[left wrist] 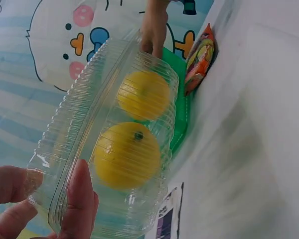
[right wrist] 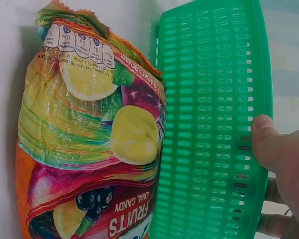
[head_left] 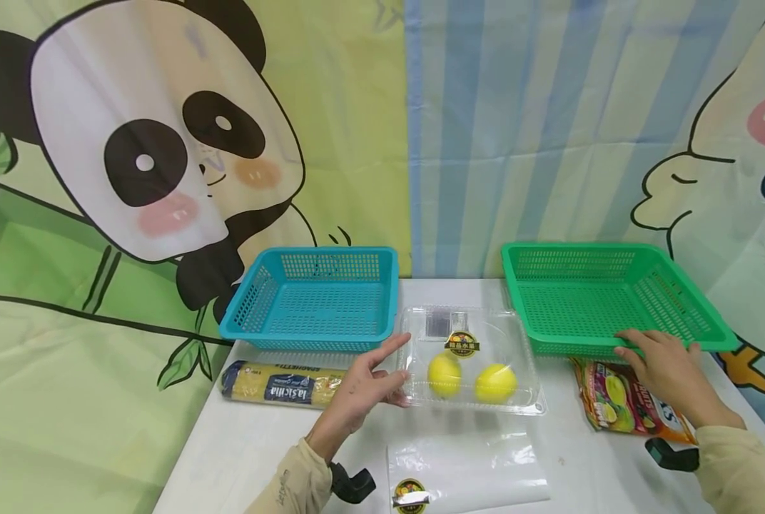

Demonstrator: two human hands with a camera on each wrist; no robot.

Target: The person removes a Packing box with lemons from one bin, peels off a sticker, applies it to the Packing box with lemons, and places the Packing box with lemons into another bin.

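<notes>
**Clamshell and green basket: hands at their edges**

As seen from the head, a clear clamshell [head_left: 469, 360] with two lemons [head_left: 444, 375] is touched by the left hand [head_left: 363, 389], between empty baskets [head_left: 315, 300].
Left wrist: fingers [left wrist: 79, 199] are curled round its rim.
Right wrist: the green basket [right wrist: 214, 124] rim is gripped by the right hand [right wrist: 284, 164], beside a candy bag [right wrist: 89, 144].

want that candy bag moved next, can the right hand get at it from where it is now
Probably yes. The right hand rests on the near rim of the green basket, and the candy bag lies just beneath it on the table, with only its top edge tucked against the basket.
</notes>
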